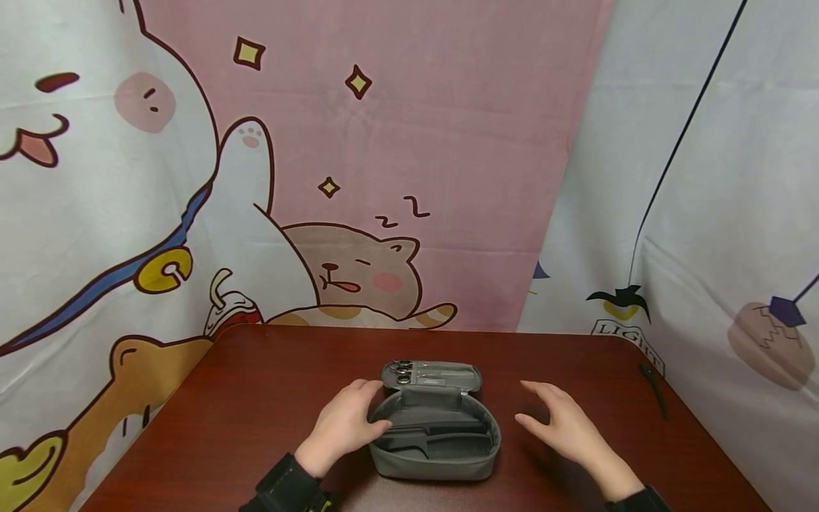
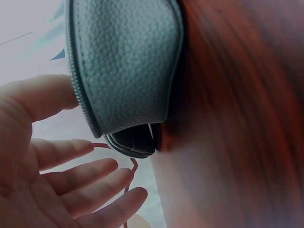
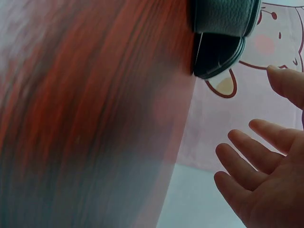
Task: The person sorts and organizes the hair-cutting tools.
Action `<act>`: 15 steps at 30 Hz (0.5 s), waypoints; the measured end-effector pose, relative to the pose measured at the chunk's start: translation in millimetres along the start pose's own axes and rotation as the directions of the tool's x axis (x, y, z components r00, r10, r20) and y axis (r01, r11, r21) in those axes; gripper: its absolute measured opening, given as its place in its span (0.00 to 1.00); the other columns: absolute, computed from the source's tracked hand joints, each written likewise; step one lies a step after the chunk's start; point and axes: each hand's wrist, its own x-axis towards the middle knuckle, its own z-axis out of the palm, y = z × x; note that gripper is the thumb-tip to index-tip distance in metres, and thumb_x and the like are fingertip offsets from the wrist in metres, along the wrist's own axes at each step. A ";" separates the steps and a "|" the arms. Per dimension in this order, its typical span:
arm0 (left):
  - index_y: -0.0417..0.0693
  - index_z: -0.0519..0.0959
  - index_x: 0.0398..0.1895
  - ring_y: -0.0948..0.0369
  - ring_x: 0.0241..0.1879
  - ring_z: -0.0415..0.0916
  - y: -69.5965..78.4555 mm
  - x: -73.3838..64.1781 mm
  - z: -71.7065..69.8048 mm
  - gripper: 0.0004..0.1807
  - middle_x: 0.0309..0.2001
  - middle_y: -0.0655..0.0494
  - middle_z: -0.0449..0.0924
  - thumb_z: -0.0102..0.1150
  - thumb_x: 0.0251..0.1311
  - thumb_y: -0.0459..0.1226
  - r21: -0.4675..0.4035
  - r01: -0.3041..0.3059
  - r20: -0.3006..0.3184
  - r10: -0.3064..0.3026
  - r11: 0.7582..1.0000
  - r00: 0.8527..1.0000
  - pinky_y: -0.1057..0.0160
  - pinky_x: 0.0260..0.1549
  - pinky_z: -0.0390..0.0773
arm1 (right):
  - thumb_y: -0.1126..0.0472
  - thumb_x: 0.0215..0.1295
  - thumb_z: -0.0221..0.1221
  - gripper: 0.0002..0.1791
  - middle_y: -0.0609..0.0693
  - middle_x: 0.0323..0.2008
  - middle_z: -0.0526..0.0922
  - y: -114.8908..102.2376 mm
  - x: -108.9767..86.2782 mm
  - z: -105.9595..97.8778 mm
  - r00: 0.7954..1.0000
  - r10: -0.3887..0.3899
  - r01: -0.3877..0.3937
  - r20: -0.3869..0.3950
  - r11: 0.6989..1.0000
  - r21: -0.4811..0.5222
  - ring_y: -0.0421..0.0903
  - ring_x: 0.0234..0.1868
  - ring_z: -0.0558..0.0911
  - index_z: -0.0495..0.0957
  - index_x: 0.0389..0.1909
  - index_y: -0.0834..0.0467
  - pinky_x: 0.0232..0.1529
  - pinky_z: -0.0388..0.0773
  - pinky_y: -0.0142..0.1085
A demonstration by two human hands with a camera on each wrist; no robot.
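A grey zippered case (image 1: 435, 466) with pebbled sides stands on the table, its lid (image 1: 448, 373) folded back behind it. Small metal tools with finger loops (image 1: 404, 371) sit in the lid. Within the case lie grey, long, narrow shapes (image 1: 441, 437). My left hand (image 1: 345, 419) is at the case's left side, thumb over the rim and the other fingers spread. In the left wrist view the thumb reaches the zip edge of the case (image 2: 128, 66). Off to the right, apart from the case, my right hand (image 1: 566, 423) holds nothing, fingers extended.
The reddish-brown wooden table (image 1: 288, 363) ends at a printed cloth backdrop (image 1: 448, 142). A thin black object (image 1: 654, 391) lies near the table's right edge.
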 end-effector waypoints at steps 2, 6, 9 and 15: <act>0.37 0.76 0.59 0.46 0.50 0.78 -1.1 -1.0 0.1 0.34 0.54 0.41 0.77 0.75 0.50 0.44 -0.017 0.011 0.008 -0.011 1.000 1.000 0.45 0.44 0.79 | 0.54 0.59 0.70 0.31 0.61 0.55 0.78 3.5 -1.1 -1.5 1.000 0.007 -0.008 -0.010 1.000 -0.005 0.62 0.56 0.77 0.75 0.60 0.65 0.52 0.74 0.59; 0.36 0.76 0.58 0.46 0.50 0.78 -5.1 -2.1 1.0 0.34 0.53 0.41 0.78 0.75 0.51 0.44 -0.046 0.028 0.031 -0.027 0.999 0.999 0.45 0.44 0.79 | 0.53 0.60 0.69 0.33 0.63 0.56 0.77 11.8 -3.1 -5.1 0.999 0.029 -0.029 -0.013 1.000 -0.008 0.64 0.57 0.76 0.74 0.62 0.66 0.52 0.72 0.60; 0.35 0.77 0.58 0.46 0.49 0.78 -8.1 -2.7 2.1 0.32 0.52 0.42 0.79 0.74 0.52 0.44 -0.062 0.031 0.048 -0.028 0.998 0.998 0.46 0.43 0.79 | 0.53 0.60 0.69 0.34 0.65 0.56 0.77 19.2 -5.6 -8.6 0.999 0.044 -0.044 -0.014 0.999 -0.010 0.66 0.57 0.75 0.73 0.62 0.67 0.52 0.72 0.61; 0.37 0.79 0.54 0.53 0.40 0.80 -11.0 -3.8 5.0 0.27 0.44 0.47 0.82 0.72 0.54 0.41 -0.101 0.020 0.065 -0.014 0.995 0.998 0.53 0.35 0.79 | 0.52 0.61 0.68 0.35 0.69 0.57 0.75 38.0 -9.0 -17.3 0.995 0.098 -0.098 -0.009 0.995 -0.029 0.69 0.57 0.74 0.71 0.62 0.70 0.51 0.72 0.63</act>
